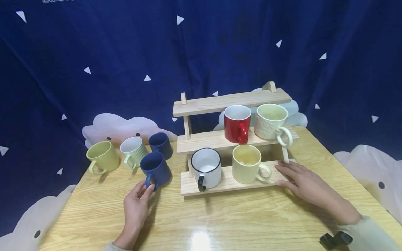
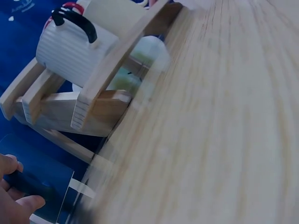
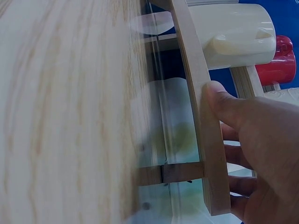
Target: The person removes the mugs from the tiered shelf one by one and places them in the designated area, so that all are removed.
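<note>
At the left of the head view, my left hand pinches the handle of a dark blue mug, which is upright or nearly so by the table; whether its base touches is unclear. In the left wrist view, thumb and fingertips meet at that mug. My right hand holds the right end of the lowest board of a wooden tiered rack, thumb on the front edge and fingers across the top. On that board stand a white mug with black rim and a cream mug.
The middle board carries a red mug and an embossed cream mug. Left on the wooden table stand a yellow-green mug, a ribbed pale green mug and another blue mug. A dark blue curtain hangs behind.
</note>
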Demonstrator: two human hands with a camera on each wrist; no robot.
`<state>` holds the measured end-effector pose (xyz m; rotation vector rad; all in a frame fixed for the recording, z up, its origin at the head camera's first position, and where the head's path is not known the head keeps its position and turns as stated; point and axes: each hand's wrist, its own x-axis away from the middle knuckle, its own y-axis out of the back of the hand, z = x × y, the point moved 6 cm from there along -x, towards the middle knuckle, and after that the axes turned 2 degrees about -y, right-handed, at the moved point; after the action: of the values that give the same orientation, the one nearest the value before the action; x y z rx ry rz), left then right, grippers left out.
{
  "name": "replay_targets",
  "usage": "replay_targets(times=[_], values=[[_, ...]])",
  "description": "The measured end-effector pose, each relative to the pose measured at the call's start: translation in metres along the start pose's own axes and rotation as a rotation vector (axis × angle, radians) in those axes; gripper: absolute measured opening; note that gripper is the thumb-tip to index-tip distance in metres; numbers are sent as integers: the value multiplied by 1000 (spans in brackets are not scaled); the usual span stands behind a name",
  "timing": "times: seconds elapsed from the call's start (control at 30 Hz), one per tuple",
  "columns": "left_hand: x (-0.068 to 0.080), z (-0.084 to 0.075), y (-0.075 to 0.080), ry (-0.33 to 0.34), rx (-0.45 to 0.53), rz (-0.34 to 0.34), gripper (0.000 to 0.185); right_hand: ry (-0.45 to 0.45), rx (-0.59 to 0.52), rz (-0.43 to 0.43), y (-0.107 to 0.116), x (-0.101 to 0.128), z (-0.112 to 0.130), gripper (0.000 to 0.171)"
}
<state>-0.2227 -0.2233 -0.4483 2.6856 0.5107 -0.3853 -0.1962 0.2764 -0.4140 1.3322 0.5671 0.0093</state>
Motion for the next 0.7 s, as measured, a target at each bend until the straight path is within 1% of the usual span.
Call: replay_targets(times=[0.27,0.4,0.7], values=[[2,7,0,-10,-53,6,30,9,2,-5,1,0,1,54],[3,9,-1,-15,-41,2,30,6,-2,-3,1,0,1,53],[6,14,-1,14,-60,-2,30,-22,-9,6,-1,0,0,54]])
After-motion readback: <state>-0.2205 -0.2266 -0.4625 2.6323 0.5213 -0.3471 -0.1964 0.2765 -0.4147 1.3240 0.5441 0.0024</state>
